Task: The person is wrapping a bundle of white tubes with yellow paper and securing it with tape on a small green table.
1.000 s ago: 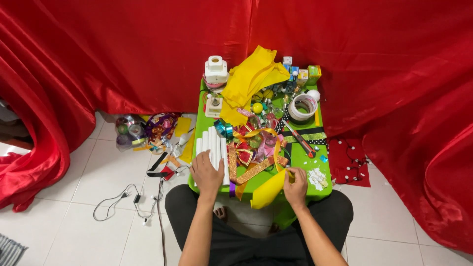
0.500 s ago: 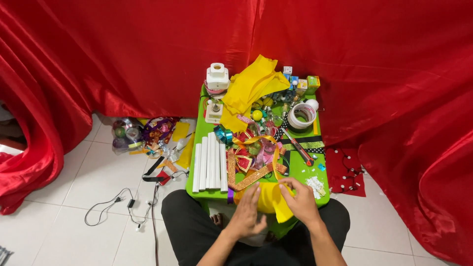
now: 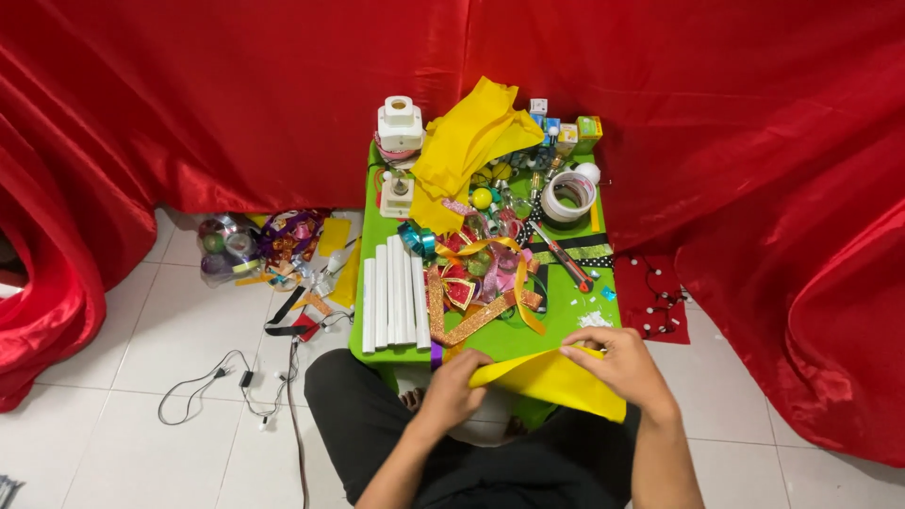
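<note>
hands (image 3: 617,363) gripping yellow sheet (image 3: 556,382), green table (image 3: 566,316)

- My left hand (image 3: 452,391) covers the near corner of the yellow sheet (image 3: 551,382), so how my fingers pinch it cannot be told.
- My right hand (image 3: 617,368) hides the sheet's far edge under its palm.
- Both my forearms run off the bottom edge.
- The table (image 3: 575,302) beyond my hands is buried under ribbons (image 3: 476,283); the small bits among them are too tiny to name.
- Left of my grip, the pile on the floor (image 3: 273,245) is too small to sort out.
</note>
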